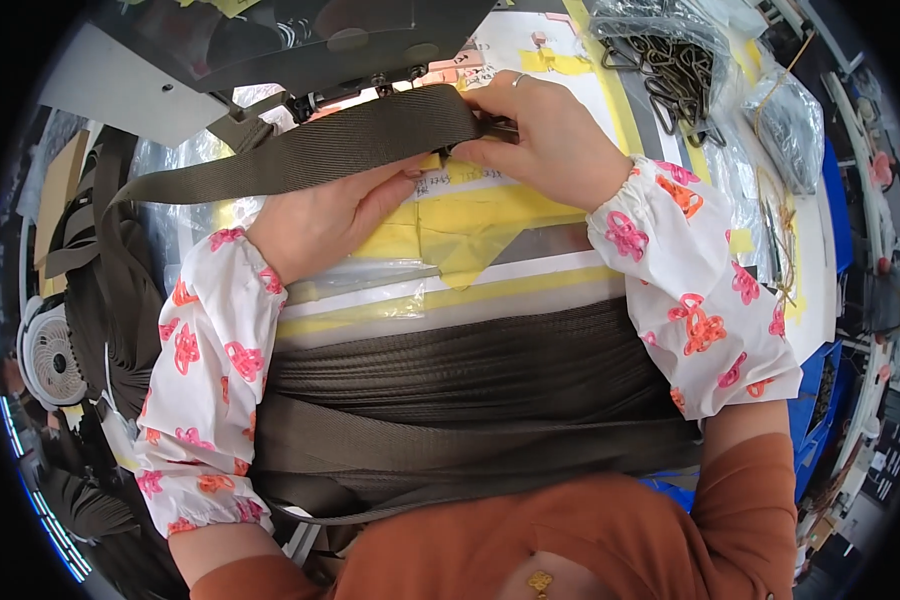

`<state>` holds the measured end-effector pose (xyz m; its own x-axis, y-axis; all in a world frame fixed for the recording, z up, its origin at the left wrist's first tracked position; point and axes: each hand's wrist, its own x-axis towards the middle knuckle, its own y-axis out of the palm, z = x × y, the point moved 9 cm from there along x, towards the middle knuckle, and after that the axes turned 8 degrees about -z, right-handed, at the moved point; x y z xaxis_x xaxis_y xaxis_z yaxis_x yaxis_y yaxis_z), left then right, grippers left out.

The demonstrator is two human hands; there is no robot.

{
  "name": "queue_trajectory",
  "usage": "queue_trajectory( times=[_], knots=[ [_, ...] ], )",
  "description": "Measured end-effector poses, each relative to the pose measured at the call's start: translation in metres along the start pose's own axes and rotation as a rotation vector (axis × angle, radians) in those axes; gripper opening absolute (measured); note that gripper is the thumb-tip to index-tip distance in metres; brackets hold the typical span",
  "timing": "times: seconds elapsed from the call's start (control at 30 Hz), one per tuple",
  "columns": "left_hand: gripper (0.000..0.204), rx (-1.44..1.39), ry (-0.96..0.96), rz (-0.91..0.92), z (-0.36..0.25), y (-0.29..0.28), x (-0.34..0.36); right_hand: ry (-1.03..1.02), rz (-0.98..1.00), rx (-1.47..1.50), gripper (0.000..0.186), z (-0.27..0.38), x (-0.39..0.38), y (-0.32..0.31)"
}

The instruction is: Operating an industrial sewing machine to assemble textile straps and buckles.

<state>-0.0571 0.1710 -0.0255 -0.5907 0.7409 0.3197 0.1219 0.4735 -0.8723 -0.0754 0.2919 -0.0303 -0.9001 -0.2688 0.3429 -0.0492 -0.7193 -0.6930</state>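
A wide dark olive webbing strap (300, 160) runs from the left to a fold below the sewing machine head (310, 40). My right hand (555, 135) closes its thumb and fingers on the folded end, where a small dark piece shows between them; its kind is unclear. Beneath the strap, my left hand (320, 220) is closed against its lower edge close to the fold, its fingertips partly covered by the webbing. Yellow tape and handwritten paper (460, 215) cover the work surface under both hands.
Layers of the same webbing (450, 370) lie across the front, between my forearms. More webbing (120, 310) hangs in a bundle at left, beside a small white fan (52, 355). Dark metal hooks (670, 75) lie in clear plastic at the back right, near another plastic bag (785, 130).
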Motion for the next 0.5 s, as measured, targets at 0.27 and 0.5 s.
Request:
queue_trajectory(
  times=[0.27,0.5],
  knots=[
    [0.031,-0.197,-0.122,0.095,0.015,0.0,-0.007,-0.017,0.028,0.071,0.033,0.0,0.0,0.0],
    [0.038,-0.078,-0.332,0.274,0.017,0.018,-0.005,-0.018,-0.091,0.041,0.036,-0.006,-0.001,-0.005]
  ],
)
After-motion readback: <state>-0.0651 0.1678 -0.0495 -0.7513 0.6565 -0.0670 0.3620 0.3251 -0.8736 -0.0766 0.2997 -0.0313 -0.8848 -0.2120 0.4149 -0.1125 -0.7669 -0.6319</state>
